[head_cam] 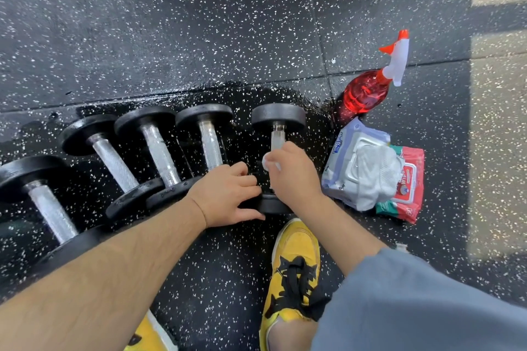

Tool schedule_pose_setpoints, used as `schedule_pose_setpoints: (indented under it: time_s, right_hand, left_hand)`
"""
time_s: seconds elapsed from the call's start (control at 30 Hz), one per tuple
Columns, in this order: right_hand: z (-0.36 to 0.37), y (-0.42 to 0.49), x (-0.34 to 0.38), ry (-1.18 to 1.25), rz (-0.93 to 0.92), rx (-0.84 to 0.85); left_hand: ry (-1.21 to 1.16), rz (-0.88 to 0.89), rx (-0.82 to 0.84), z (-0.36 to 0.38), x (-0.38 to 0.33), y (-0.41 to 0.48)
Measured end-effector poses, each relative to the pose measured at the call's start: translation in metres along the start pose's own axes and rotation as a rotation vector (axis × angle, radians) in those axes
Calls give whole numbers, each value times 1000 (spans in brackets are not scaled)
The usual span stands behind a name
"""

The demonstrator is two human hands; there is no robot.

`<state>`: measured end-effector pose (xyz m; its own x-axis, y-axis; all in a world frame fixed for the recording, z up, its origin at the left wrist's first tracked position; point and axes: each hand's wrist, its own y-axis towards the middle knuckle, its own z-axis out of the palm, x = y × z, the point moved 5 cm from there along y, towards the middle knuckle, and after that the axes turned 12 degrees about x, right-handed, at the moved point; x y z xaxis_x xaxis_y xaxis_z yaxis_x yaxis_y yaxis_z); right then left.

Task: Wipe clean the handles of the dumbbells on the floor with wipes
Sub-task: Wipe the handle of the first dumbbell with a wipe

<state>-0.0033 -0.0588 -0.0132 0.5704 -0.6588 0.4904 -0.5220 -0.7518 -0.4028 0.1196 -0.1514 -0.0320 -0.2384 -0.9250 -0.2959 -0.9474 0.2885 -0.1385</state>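
Several black dumbbells with knurled metal handles lie side by side on the wet speckled floor. The rightmost dumbbell (pixel 278 125) lies apart from the others. My right hand (pixel 293 172) grips a white wipe (pixel 268 164) wrapped round its handle near the close end. My left hand (pixel 228 195) rests on that dumbbell's near black head (pixel 271 205), fingers curled over its rim. The neighbouring dumbbell (pixel 209 139) lies just left of my left hand.
A red spray bottle (pixel 368 91) with a white and orange trigger lies at the right. Below it are two wipe packs (pixel 370 168), one white and purple with a wipe sticking out, one red. My yellow shoe (pixel 293 273) stands under my hands.
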Motion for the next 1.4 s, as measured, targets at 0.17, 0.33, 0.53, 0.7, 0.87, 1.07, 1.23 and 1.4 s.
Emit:
schedule_pose_setpoints:
  time_s: [0.17, 0.33, 0.53, 0.7, 0.87, 1.07, 1.23, 1.4]
  right_hand:
    - [-15, 17, -9, 38, 78, -47]
    - [0, -3, -16, 229, 67, -11]
    - [-5, 7, -30, 389, 142, -112]
    - [5, -5, -36, 492, 204, -70]
    - [-4, 7, -39, 612, 244, -85]
    - [2, 2, -46, 500, 213, 14]
    - [5, 7, -52, 554, 255, 24]
    - [7, 7, -55, 545, 225, 57]
  left_hand:
    - [-2, -9, 10, -2, 0, 2]
    - [2, -4, 6, 0, -1, 0]
    - [15, -4, 6, 0, 0, 2]
    - [34, -10, 7, 0, 0, 1]
    - [35, -10, 23, 0, 1, 1]
    - [46, -7, -22, -5, -1, 1]
    - [38, -5, 1, -3, -2, 0]
    - [49, -11, 13, -3, 0, 1]
